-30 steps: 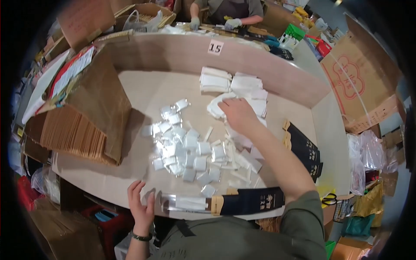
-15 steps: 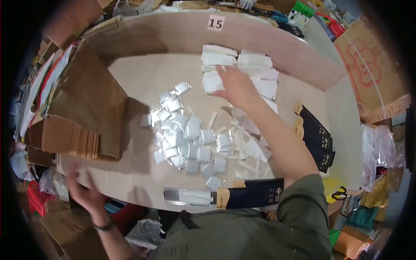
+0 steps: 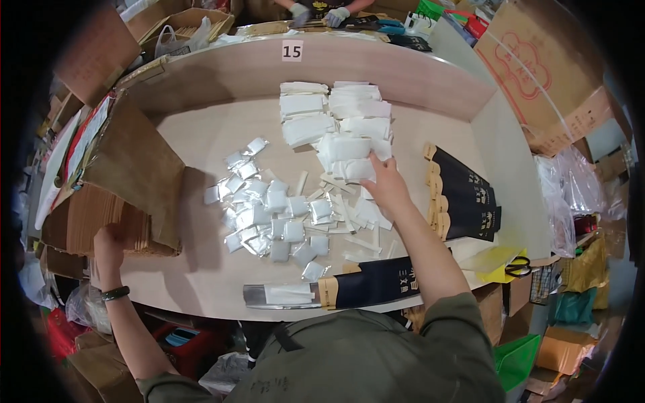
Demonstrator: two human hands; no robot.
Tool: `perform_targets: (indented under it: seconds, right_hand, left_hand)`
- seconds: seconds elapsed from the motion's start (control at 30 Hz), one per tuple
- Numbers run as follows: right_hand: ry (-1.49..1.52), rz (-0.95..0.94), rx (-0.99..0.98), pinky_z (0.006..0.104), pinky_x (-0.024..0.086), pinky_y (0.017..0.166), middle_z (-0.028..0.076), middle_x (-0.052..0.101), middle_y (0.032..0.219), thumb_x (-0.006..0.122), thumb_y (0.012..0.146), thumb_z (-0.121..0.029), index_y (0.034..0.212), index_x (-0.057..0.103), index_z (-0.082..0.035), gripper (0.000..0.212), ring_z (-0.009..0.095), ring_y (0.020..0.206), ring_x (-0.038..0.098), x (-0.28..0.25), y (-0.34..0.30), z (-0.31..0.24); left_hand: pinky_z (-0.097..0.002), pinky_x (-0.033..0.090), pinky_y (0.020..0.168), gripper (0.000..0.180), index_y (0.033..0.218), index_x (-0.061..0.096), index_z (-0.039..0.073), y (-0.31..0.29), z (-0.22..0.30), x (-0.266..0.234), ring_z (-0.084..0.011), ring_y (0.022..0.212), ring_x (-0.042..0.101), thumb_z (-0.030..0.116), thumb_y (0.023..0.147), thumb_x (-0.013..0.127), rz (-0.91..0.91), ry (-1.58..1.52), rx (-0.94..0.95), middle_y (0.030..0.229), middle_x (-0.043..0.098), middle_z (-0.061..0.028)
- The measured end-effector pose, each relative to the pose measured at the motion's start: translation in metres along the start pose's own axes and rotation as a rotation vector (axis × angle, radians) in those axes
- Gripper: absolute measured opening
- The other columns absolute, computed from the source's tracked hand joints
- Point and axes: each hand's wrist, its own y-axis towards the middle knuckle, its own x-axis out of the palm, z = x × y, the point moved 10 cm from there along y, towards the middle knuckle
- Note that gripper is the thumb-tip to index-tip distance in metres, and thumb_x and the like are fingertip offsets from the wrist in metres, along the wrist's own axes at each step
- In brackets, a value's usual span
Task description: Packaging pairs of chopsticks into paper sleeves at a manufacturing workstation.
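My left hand [image 3: 109, 247] is curled against the edge of a stack of brown paper pieces [image 3: 87, 218] inside a cardboard box [image 3: 144, 158] lying on its side; its fingertips are partly hidden. At the front of the white flat paper packets [image 3: 307, 129], my right hand [image 3: 391, 187] pinches the edge of a white packet [image 3: 351, 146] between thumb and fingers. Left of it lies a heap of small clear-wrapped white square packets [image 3: 275, 201]. Several thin pale strips [image 3: 346, 211] are scattered beside them.
Along the near edge lies a dark blue sleeve [image 3: 369, 285] with a clear-wrapped white packet [image 3: 289, 294]. More dark sleeves [image 3: 463, 195] are fanned out at right, near black-handled scissors [image 3: 517, 266]. A low wall [image 3: 403, 64] borders the table; a co-worker's gloved hands [image 3: 336, 17] show beyond.
My left hand has moved up to the brown paper stack and curled. My right hand has come nearer, down the white packets, and closed on one. The view has shifted.
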Motion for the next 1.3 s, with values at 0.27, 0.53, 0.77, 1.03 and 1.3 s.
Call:
perform_targets:
  seconds: [0.27,0.53,0.77,1.03,1.3]
  right_hand:
    - [0.316,-0.193,-0.721,0.0444,0.048,0.096,0.019,0.049,0.136,0.073,0.083,-0.023,0.127,0.060,-0.014,0.046,0.036,0.113,0.058,-0.015,-0.165,-0.136]
    - [0.218,-0.398,-0.913,0.0502,0.038,0.108,0.021,0.045,0.141,0.075,0.080,-0.022,0.119,0.064,-0.014,0.041,0.040,0.130,0.044,0.020,-0.225,-0.159]
    - [0.277,-0.325,-0.919,0.0480,0.042,0.105,0.025,0.048,0.137,0.075,0.077,-0.014,0.116,0.066,-0.013,0.040,0.042,0.126,0.047,0.014,-0.222,-0.152]
    - [0.399,-0.318,-0.852,0.0463,0.044,0.102,0.026,0.049,0.133,0.078,0.075,-0.016,0.112,0.060,-0.002,0.043,0.042,0.122,0.050,0.023,-0.213,-0.161]
    - [0.225,-0.212,-0.787,0.0454,0.047,0.097,0.024,0.054,0.127,0.080,0.071,-0.019,0.106,0.059,0.000,0.045,0.040,0.114,0.055,0.023,-0.213,-0.152]
  left_hand:
    - [-0.0428,0.050,0.067,0.022,0.108,0.062,0.001,-0.019,0.005,-0.027,-0.0341,0.078,0.065,0.013,0.097,0.047,0.300,0.414,0.160,0.085,0.065,-0.0186]
    - [-0.0228,0.041,0.071,0.014,0.099,0.066,0.003,-0.217,0.036,0.113,-0.0066,0.077,0.048,0.013,0.100,0.056,-0.083,-1.005,-0.375,0.079,0.051,0.0047]
    - [-0.0298,0.047,0.072,0.010,0.094,0.068,-0.003,-0.198,0.147,0.119,-0.0195,0.078,0.059,-0.003,0.086,0.062,-0.638,-0.531,0.085,0.082,0.062,-0.0096]
    - [-0.0265,0.055,0.071,0.008,0.094,0.063,-0.002,-0.214,0.263,0.148,-0.0152,0.079,0.068,0.001,0.088,0.067,-0.595,-0.809,0.038,0.081,0.067,-0.0075]
    - [-0.0266,0.054,0.075,0.017,0.104,0.062,-0.003,-0.224,0.274,0.164,-0.0126,0.085,0.066,0.004,0.089,0.067,-0.605,-0.990,-0.159,0.094,0.067,-0.0091]
